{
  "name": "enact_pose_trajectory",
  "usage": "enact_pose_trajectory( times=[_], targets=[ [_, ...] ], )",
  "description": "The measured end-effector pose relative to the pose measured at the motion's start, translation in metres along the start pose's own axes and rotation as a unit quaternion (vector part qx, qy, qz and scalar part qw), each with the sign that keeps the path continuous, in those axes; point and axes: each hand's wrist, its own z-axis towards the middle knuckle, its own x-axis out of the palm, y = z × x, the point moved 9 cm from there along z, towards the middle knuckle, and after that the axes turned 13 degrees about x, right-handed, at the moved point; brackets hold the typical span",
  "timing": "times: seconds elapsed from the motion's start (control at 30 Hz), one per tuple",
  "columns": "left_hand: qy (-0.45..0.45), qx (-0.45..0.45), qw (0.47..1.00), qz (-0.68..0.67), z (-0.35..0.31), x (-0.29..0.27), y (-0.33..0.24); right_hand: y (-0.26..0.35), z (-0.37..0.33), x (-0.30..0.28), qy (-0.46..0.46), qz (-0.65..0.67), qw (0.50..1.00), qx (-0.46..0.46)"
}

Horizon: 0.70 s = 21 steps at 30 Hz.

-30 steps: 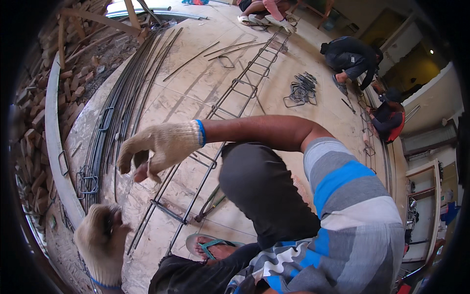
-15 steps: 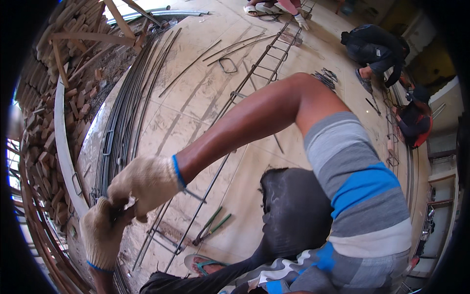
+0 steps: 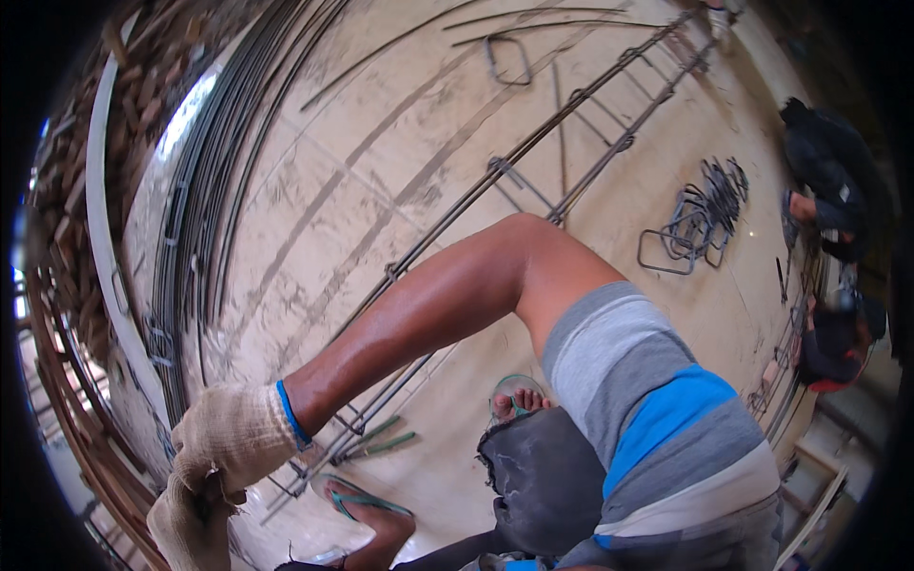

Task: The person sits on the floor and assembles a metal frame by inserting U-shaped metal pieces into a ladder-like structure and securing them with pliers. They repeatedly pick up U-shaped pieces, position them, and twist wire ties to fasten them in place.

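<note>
Knit gloves [image 3: 249, 417] touch — right hand [image 3: 224, 440] against left hand [image 3: 188, 528], near the long steel bars [image 3: 211, 143] — whether either is clamped on anything, I cannot tell.

Between left hand [image 3: 190, 525] and right hand [image 3: 233, 428], any held item is concealed. Right forearm [image 3: 409, 312] obscures part of the rebar frame [image 3: 493, 166]. Co-worker [image 3: 833, 171] near right rim is blurred, apparently crouched.

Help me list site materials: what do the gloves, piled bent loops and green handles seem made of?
Gloves: probably knitted cotton, matte beige, by their soft folds. Bent loops: likely steel, dull dark grey; thin rods hold crisp bends. Green handles: perhaps plastic or painted metal; even colour, finish unclear.
</note>
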Motion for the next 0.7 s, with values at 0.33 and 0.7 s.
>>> enact_pose_trajectory(
  times=[0.33, 0.7],
  targets=[
    [0.147, -0.166, 0.975, -0.012, -0.047, 0.047, 0.003, 0.013, -0.012, 0.053, 0.15, 0.065, 0.986, -0.017],
    [0.251, -0.191, 0.912, -0.264, -0.06, 0.113, -0.016, -0.016, -0.057, 0.08, 0.145, 0.096, 0.967, 0.183]
  ],
)
